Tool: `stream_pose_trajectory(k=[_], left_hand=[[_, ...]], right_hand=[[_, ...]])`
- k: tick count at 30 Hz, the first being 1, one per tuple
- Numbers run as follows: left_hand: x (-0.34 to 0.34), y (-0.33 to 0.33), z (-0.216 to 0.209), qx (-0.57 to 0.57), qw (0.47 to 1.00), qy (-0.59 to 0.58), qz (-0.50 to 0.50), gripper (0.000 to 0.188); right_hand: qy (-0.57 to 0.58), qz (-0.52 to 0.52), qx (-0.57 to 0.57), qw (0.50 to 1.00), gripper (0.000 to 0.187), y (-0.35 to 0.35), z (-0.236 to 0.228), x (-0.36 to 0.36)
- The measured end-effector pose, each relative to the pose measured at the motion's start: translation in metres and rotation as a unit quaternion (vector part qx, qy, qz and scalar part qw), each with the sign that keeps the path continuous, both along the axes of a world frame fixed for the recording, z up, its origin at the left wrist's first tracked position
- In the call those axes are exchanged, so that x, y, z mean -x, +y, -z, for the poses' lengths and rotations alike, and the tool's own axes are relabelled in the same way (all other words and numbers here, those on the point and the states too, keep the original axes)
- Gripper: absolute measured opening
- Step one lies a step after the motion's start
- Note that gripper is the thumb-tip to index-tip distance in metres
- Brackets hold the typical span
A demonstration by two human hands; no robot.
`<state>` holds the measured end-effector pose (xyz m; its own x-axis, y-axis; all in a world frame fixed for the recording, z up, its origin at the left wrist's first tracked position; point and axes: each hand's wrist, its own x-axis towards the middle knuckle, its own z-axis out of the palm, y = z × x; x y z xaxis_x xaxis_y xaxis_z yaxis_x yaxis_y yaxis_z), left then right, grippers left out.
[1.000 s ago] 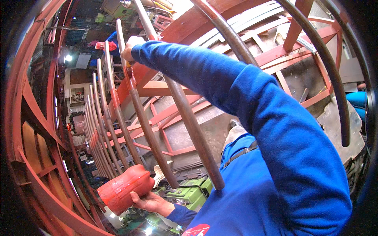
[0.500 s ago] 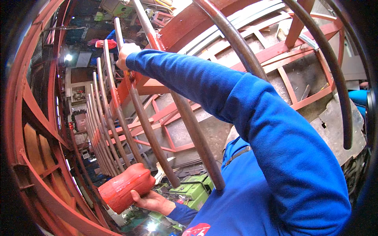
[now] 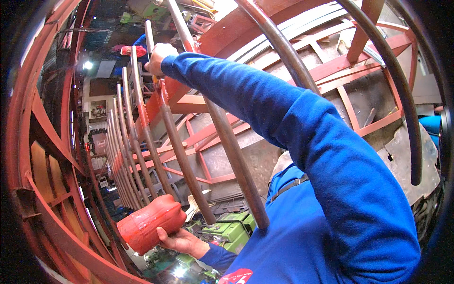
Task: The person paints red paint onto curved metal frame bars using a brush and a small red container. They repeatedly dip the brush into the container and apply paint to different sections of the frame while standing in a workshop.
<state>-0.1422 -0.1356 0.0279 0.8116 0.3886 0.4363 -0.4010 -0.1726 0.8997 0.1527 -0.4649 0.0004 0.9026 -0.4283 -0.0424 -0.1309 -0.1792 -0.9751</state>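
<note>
My left hand (image 3: 183, 242) is wrapped round the underside of a red, paint-coated plastic container (image 3: 152, 224), which lies tilted with its lobed base toward the right. Farther up, my right hand (image 3: 161, 57) reaches across to one of the metal bars. Its fingers are closed on what looks like a paintbrush (image 3: 155, 79), mostly hidden, with only a small yellowish part showing under them. Just below, the brown bar (image 3: 178, 146) meets a red crosspiece (image 3: 172, 92), and glossy red paint covers that joint. The bar's lower length is unpainted.
Several parallel bars (image 3: 239, 165) run along the red frame, one reaching close to my chest. Curved red beams (image 3: 52, 213) rise at the left. Red frames (image 3: 350, 106) lie on the floor beyond. Green machinery (image 3: 229, 232) stands below the container. A blurred red and blue shape (image 3: 130, 49) is in the background.
The view has shifted slightly, so the far bars sit a little more to the right. My right hand has moved slightly up at its bar, exposing more wet red paint below. The container stays held.
</note>
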Motion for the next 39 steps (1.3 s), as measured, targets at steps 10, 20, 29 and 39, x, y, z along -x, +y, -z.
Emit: stream_pose_trajectory(k=[10, 20, 29, 39], left_hand=[[0.009, -0.001, -0.003, -0.018, 0.999, -0.021, -0.022, 0.080], [0.022, 0.015, -0.001, -0.005, 0.998, -0.035, -0.053, 0.084], [0.030, 0.026, 0.001, 0.002, 0.994, -0.029, -0.106, 0.082], [0.007, 0.055, 0.011, 0.014, 0.994, -0.029, -0.103, 0.081]], right_hand=[[-0.026, -0.009, 0.053, 0.998, 0.040, 0.012, 0.003, -0.001], [-0.058, 0.015, 0.090, 0.994, 0.036, 0.016, 0.005, -0.029], [-0.043, 0.038, 0.092, 0.994, 0.053, 0.018, 0.018, -0.028], [-0.060, -0.027, 0.230, 0.971, 0.059, 0.014, 0.008, -0.018]])
